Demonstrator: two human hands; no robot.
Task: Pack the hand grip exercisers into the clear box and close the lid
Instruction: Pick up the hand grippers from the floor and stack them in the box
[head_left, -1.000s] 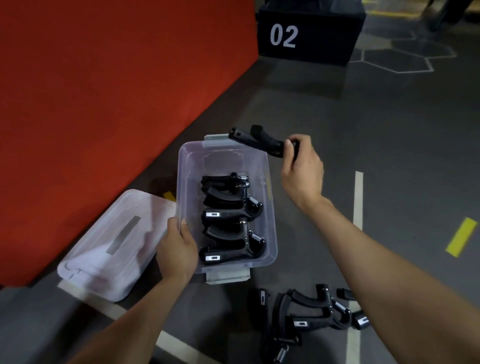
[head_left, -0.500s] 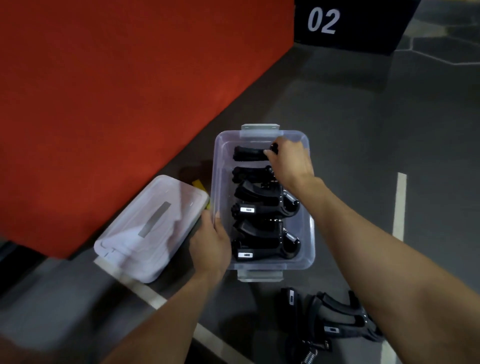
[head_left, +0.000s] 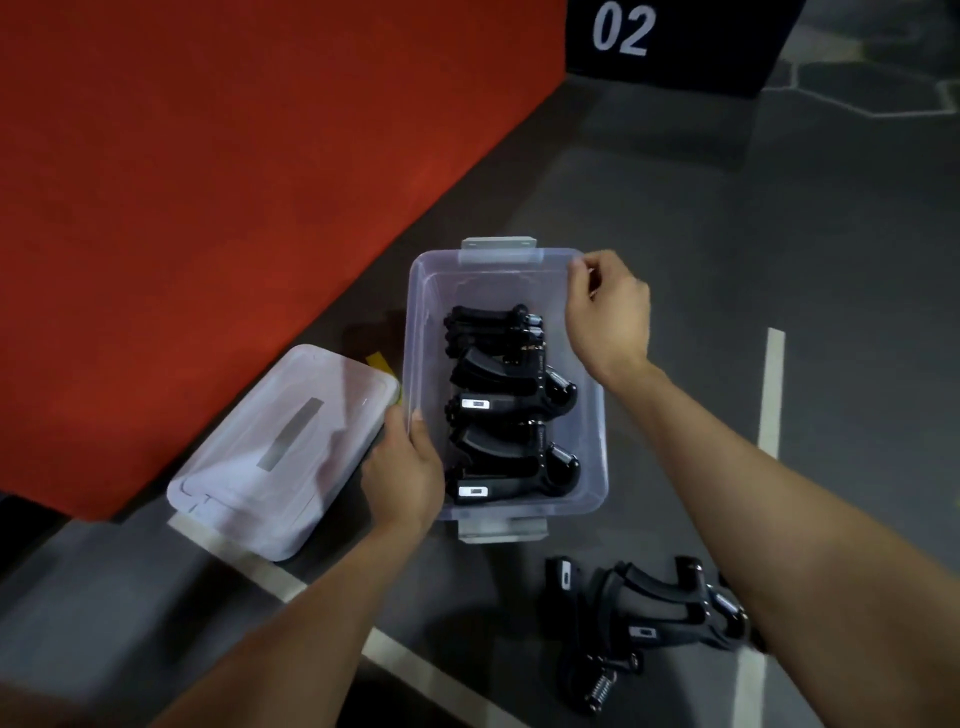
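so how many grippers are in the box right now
3, in a row inside the clear box: far one, middle one, near one. More could be hidden beneath; others lie on the floor outside.

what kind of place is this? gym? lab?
Probably an indoor staged recording or training space rather than a home: dark grey floor with painted white lines and hexagon markings, a red mat, and a black box numbered 02.

Clear, smooth plastic box (head_left: 592, 467), frosted plastic lid (head_left: 280, 452) beside it; glossy black plastic grip exercisers (head_left: 511, 395) inside, a bare metal spring (head_left: 600, 688) glinting on matt grey floor (head_left: 675, 234).
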